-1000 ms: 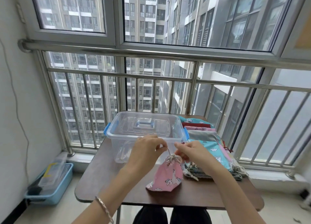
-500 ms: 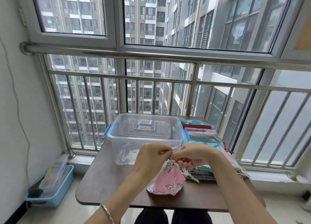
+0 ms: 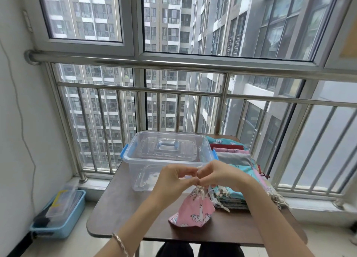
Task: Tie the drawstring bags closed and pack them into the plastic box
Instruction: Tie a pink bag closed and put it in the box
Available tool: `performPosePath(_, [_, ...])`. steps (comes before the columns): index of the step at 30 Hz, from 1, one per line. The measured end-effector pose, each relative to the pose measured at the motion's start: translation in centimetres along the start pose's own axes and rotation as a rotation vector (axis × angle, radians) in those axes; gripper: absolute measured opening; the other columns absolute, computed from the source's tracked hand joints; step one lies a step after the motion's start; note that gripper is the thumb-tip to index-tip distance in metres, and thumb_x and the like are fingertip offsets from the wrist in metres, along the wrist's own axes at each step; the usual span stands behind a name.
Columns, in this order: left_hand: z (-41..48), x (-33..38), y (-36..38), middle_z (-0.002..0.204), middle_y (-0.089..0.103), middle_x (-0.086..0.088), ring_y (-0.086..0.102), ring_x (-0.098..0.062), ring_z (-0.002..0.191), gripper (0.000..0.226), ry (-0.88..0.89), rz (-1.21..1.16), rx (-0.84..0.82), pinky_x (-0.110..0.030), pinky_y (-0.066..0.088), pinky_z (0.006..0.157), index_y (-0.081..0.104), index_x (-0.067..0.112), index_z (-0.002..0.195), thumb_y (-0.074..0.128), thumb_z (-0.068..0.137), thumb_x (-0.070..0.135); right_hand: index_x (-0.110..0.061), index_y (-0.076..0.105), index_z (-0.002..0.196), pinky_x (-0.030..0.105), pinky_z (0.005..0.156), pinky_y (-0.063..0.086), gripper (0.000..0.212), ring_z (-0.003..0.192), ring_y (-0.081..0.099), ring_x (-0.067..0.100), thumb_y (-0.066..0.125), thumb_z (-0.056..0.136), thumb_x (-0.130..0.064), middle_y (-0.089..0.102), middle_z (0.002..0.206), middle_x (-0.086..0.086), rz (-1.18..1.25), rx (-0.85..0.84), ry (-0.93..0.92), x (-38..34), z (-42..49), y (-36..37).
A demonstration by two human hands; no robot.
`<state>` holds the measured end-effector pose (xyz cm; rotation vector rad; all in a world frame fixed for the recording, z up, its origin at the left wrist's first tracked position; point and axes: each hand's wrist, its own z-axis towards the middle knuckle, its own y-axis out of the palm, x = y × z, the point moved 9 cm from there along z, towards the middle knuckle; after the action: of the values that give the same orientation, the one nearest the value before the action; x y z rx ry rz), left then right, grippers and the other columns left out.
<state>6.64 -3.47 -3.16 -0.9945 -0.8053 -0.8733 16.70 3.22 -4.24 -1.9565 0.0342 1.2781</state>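
A pink drawstring bag (image 3: 193, 212) with a unicorn print stands on the brown table (image 3: 123, 208), its neck gathered shut. Just above that neck my left hand (image 3: 173, 179) and my right hand (image 3: 218, 174) meet, each pinching the pale drawstring (image 3: 199, 188). A clear plastic box (image 3: 166, 160) with blue latches sits behind my hands, its lid on top. To the right lies a stack of several flat drawstring bags (image 3: 235, 191) in teal, pink, grey and red.
A steel window railing (image 3: 173, 94) runs close behind the table. On the floor at the left a blue tray (image 3: 63, 218) holds another clear box. A thin cable hangs down the left wall.
My hands have come together from slightly apart and risen above the bag's neck, drawing the string up. The pink bag has stayed in place.
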Motion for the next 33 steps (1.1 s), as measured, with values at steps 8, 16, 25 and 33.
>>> performPosePath(8, [0.3,-0.4,-0.4,0.074,0.075,0.000,0.072,-0.012,0.070,0.030,-0.087,-0.017,0.053,-0.032,0.059,0.077,0.070,0.013,0.104,0.080,0.075,0.015,-0.018,0.072,0.084,0.024,0.061,0.055,0.011,0.060,0.064,0.005,0.070,0.077,-0.009,0.071,0.069,-0.002,-0.120,0.319,-0.155,-1.5,-2.0,-1.2])
performPosePath(16, [1.3,-1.0,0.4,0.075,0.073,-0.003,0.071,-0.020,0.076,0.030,-0.165,-0.064,-0.111,-0.044,0.058,0.081,0.057,0.016,0.098,0.078,0.077,0.011,-0.022,0.077,0.087,0.025,0.067,0.055,0.013,0.073,0.062,0.007,0.065,0.085,-0.020,0.066,0.079,-0.009,-0.301,0.415,-0.246,-2.0,-2.6,-1.3])
performPosePath(25, [1.1,1.5,0.4,0.082,0.072,0.006,0.065,-0.005,0.078,0.009,0.002,0.430,-0.098,-0.027,0.056,0.076,0.074,0.019,0.088,0.065,0.087,0.023,-0.019,0.079,0.089,0.035,0.074,0.048,0.012,0.073,0.063,0.015,0.072,0.085,-0.028,0.075,0.080,0.000,0.173,0.211,-0.138,0.5,-2.0,-0.1])
performPosePath(33, [0.7,0.6,1.2,0.088,0.067,0.000,0.059,-0.013,0.077,0.019,-0.105,0.472,-0.065,-0.027,0.048,0.067,0.067,0.013,0.094,0.054,0.094,0.027,-0.024,0.079,0.072,0.031,0.064,0.048,0.017,0.067,0.061,0.019,0.071,0.081,-0.013,0.073,0.071,-0.002,0.164,0.377,-0.137,0.6,-2.2,-0.7])
